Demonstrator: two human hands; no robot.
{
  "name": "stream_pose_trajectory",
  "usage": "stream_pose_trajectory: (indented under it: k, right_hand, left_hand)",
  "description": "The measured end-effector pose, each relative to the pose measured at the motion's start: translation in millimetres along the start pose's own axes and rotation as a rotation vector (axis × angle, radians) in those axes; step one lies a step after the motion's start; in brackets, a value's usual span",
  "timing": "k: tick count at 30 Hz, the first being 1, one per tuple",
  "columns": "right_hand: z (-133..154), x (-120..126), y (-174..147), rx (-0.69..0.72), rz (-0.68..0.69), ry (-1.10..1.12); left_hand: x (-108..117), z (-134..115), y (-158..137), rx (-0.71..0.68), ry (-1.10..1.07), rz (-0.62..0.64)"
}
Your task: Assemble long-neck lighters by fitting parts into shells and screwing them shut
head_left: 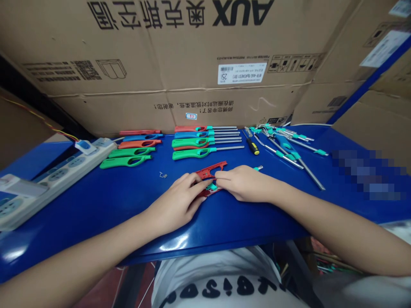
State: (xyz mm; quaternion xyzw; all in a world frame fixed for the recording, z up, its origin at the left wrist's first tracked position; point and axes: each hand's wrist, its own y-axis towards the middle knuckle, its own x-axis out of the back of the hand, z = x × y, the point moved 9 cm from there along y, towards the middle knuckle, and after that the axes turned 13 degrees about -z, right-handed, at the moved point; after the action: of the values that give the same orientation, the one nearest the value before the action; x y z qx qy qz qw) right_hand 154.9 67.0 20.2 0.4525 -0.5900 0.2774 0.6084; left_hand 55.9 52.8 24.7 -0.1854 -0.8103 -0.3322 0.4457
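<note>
A printed cardboard sheet [180, 55] stands upright behind a glossy blue table [128, 192], and a white power strip [64, 173] lies slantwise along the table's left side. The left hand [176, 203] and right hand [248, 184] meet near the front middle. Beyond them lies a stack of lighters [189, 154] with metal rods pointing right; loose rods [310, 173] with green ends are heaped farther right, and coloured handle shells [126, 162] line up on the left. An upper red shell [208, 171] lies at the fingertips, just beyond a lower red shell [208, 192], which the left thumb and fingers pinch. The right fingers are bent in close beside it; what they grip is hidden. A black-and-yellow screwdriver [254, 147] rests beside the lighters. A small green piece [212, 187] shows between the hands, and tiny metal bits [164, 175] lie left of them.
</note>
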Motion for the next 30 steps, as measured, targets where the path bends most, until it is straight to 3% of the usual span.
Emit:
stream_pose_trajectory:
  k: [7, 14, 30]
  right_hand:
    - [-1.8, 9.4, 2.8, -0.071, -0.043, 0.109]
    - [-1.1, 10.2, 4.1, -0.109, 0.018, 0.09]
    - [2.1, 0.1, 2.7, -0.009, 0.043, -0.092]
  left_hand:
    - [2.8, -1.4, 0.9, -0.006, -0.003, -0.012]
    - [1.7, -1.6, 2.8, -0.008, 0.005, -0.01]
    - [-0.5, 3.3, 2.0, 0.016, 0.017, -0.008]
